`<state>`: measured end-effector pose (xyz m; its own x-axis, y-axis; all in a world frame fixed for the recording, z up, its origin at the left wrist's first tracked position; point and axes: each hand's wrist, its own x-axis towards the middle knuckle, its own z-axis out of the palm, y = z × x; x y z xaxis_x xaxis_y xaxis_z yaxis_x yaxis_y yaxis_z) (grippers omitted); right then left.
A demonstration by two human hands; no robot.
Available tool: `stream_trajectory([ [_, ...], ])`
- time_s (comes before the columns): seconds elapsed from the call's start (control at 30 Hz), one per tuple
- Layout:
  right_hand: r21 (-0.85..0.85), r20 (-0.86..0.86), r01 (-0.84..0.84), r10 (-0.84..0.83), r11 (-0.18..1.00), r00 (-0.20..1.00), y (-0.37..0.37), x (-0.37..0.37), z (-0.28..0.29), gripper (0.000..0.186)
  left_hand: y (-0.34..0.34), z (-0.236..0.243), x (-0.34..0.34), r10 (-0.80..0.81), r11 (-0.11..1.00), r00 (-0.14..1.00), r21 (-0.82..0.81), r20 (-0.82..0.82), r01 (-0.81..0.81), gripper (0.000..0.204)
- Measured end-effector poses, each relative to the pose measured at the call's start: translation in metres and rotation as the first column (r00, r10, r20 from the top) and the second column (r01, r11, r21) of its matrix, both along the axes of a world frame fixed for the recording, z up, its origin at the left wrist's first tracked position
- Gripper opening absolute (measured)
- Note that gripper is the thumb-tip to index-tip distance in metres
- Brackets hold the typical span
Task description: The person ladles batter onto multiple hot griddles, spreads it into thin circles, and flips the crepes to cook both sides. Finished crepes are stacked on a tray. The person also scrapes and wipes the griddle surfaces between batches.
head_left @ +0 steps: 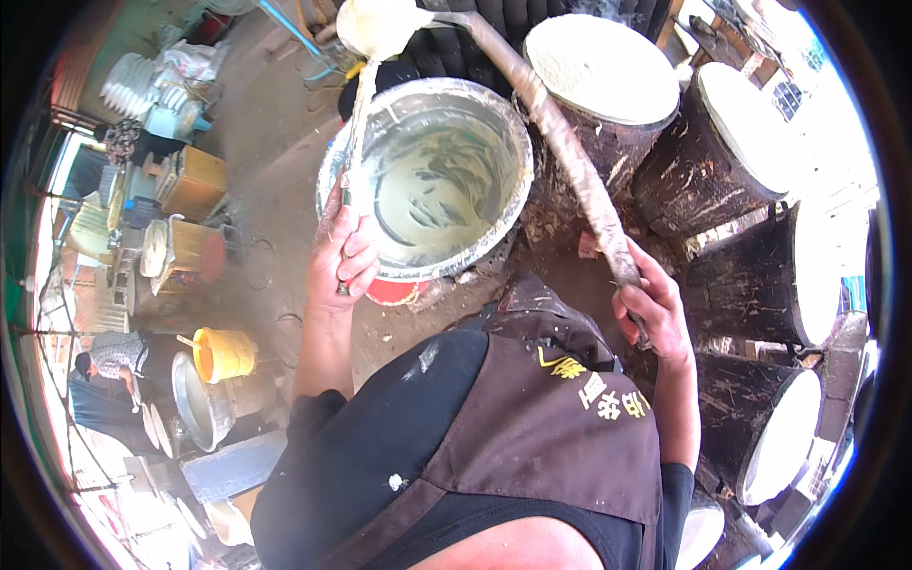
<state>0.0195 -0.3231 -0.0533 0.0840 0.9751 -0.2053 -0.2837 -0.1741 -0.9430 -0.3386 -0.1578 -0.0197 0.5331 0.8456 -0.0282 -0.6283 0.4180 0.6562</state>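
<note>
My right hand [651,296] is closed round the long wooden handle of a ladle [579,142]. Its head, coated in thick white batter, is raised beyond the far rim of a large basin [521,204]. In my left hand [344,249] is the handle of a narrow, batter-coated scraper [360,119], held upright. The scraper's far end meets the underside of the ladle's head, though the exact contact is hard to see. Pale batter [442,185] with swirl marks covers the bottom and sides of the basin, which stands in front of me.
Dark barrels with white tops [603,68] curve round from far right to near right. A red tub [391,291] shows under the basin. At left are a yellow bucket [225,354], a metal pot [201,404] and another person [114,370] bending over. Wooden boxes [193,182] stand far left.
</note>
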Motion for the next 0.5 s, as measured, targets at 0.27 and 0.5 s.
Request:
stream_trajectory([
  [0.27,-0.143,0.073,-0.332,0.345,0.932,0.936,0.025,-0.023,-0.005,0.055,-0.012,0.001,0.006,-0.048,0.951,0.995,-0.309,-0.085,0.020,0.035],
  [0.5,0.028,0.513,0.037,-0.046,0.999,0.857,0.024,-0.037,-0.038,0.055,-0.005,-0.026,0.021,-0.189,0.941,0.970,-0.312,-0.156,0.133,0.043],
])
